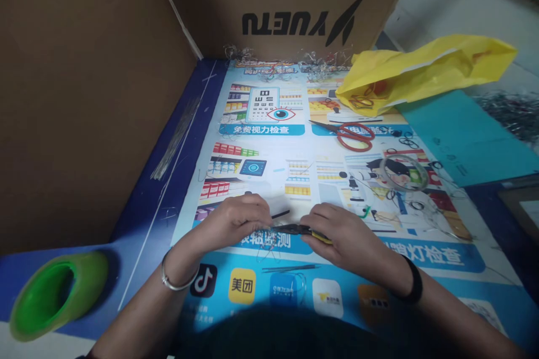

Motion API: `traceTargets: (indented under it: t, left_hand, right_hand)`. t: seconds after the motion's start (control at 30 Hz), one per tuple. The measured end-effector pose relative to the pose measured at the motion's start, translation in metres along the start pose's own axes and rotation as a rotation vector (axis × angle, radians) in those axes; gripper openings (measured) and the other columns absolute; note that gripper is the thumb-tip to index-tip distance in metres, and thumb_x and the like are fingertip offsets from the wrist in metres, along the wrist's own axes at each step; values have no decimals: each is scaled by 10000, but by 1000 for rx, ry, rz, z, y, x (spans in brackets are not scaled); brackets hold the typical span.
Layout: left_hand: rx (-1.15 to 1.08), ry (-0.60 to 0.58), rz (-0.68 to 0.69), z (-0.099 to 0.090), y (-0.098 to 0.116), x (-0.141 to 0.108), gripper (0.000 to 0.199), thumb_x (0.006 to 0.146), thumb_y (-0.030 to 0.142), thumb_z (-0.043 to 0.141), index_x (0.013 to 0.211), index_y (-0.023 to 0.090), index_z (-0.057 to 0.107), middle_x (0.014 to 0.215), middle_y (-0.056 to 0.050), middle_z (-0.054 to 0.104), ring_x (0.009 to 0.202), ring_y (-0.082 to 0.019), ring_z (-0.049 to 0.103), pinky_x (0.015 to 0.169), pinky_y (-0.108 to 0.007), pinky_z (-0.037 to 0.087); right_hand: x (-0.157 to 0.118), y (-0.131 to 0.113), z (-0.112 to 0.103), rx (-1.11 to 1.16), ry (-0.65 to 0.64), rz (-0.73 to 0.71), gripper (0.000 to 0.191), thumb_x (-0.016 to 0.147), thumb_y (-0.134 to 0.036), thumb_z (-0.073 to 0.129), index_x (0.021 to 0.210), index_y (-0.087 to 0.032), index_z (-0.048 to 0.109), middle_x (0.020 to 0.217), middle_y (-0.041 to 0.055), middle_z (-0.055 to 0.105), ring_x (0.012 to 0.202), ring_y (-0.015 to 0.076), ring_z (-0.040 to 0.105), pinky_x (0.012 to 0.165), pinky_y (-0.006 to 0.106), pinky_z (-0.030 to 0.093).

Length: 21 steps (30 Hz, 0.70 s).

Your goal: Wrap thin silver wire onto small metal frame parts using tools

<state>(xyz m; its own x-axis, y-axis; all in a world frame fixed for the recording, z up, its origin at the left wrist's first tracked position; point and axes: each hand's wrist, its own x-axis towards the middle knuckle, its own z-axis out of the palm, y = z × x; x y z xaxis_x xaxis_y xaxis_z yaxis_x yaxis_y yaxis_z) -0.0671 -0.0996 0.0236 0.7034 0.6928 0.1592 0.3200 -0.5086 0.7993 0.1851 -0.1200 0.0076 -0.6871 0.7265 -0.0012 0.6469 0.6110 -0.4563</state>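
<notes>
My right hand [332, 235] is closed round the yellow-handled pliers [295, 229], whose dark jaws point left. The jaw tips meet a tangle of thin wire [269, 235] by the fingertips of my left hand [244, 216]. Those fingers are pinched together on the wire. A short dark stick [281, 214] shows just above the jaws. Below the hands, several thin dark rods [290, 268] lie on the printed poster [273, 174]. What exactly sits between the jaw tips is too small to make out.
Red-handled scissors [356, 136] lie beyond my hands, near a yellow bag [425, 73]. A clear tape ring [404, 173] and wire loops are at the right. Green tape [59, 294] stands lower left; wire strands [177, 137] lie beside a cardboard wall [84, 90].
</notes>
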Motion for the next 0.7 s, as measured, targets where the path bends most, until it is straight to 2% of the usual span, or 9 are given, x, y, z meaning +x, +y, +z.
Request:
traceTargets:
  t: [0.4, 0.57, 0.7]
  left_hand:
    - [61, -13, 7, 4, -1, -2, 148, 863, 152, 492, 878, 161, 640, 876, -63, 625, 843, -132, 583, 731, -256, 486]
    - [98, -40, 12, 3, 2, -2, 189, 868, 140, 470, 967, 170, 628, 909, -66, 604, 812, -125, 579, 686, -244, 484]
    - [142, -54, 8, 2, 4, 0, 197, 870, 114, 434, 888, 159, 624, 886, -63, 597, 785, -123, 567, 671, -245, 478]
  right_hand:
    - [-3, -7, 1, -230, 50, -39, 139, 853, -313, 510, 845, -199, 589, 771, 34, 567, 737, 174, 506, 631, 279, 342]
    - [-2, -5, 5, -271, 75, -66, 151, 860, -318, 498, 813, -194, 571, 747, 32, 561, 708, 172, 491, 614, 281, 320]
    - [-1, -6, 9, -266, 109, -52, 160, 860, -317, 498, 801, -191, 576, 738, 33, 567, 699, 167, 494, 610, 274, 322]
